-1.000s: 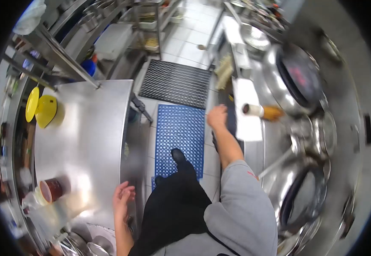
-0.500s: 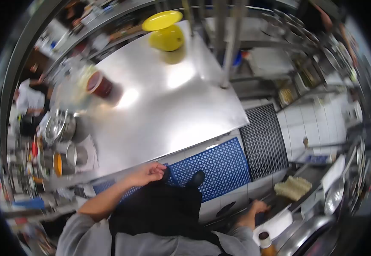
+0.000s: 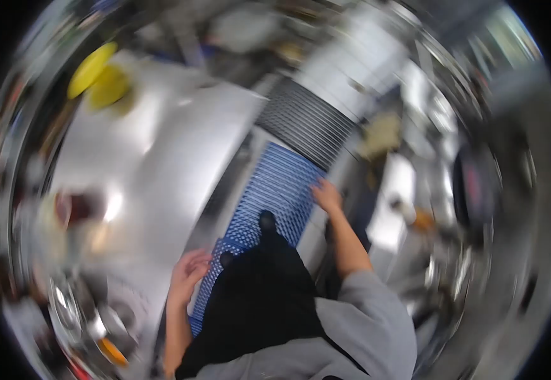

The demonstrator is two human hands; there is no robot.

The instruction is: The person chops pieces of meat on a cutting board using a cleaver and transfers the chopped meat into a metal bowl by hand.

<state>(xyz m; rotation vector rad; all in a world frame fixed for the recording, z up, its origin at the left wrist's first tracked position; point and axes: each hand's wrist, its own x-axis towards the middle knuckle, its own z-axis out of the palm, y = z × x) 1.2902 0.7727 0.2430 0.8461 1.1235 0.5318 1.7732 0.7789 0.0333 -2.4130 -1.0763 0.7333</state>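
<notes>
The head view is smeared by motion. My left hand [image 3: 190,275] hangs beside the edge of the steel table [image 3: 155,164], its fingers apart with nothing in them. Over the blue floor mat [image 3: 274,183], near its right edge, my right hand [image 3: 327,194] is held out in front of me with loosely spread fingers and holds nothing. Neither hand appears to touch anything. A yellow bowl-like object [image 3: 109,87] stands on the far left part of the table, and a dark red container [image 3: 73,209] is nearer to me.
A black mat [image 3: 307,120] lies beyond the blue one. On the right are a counter with a white board [image 3: 392,202], an orange-brown bottle [image 3: 422,220] and blurred metal pans. Bowls and pots [image 3: 107,323] are at the lower left.
The view has swung back from the table toward the aisle and right counter. My right hand now shows over the blue mat, away from the counter's edge. My left hand stays empty.
</notes>
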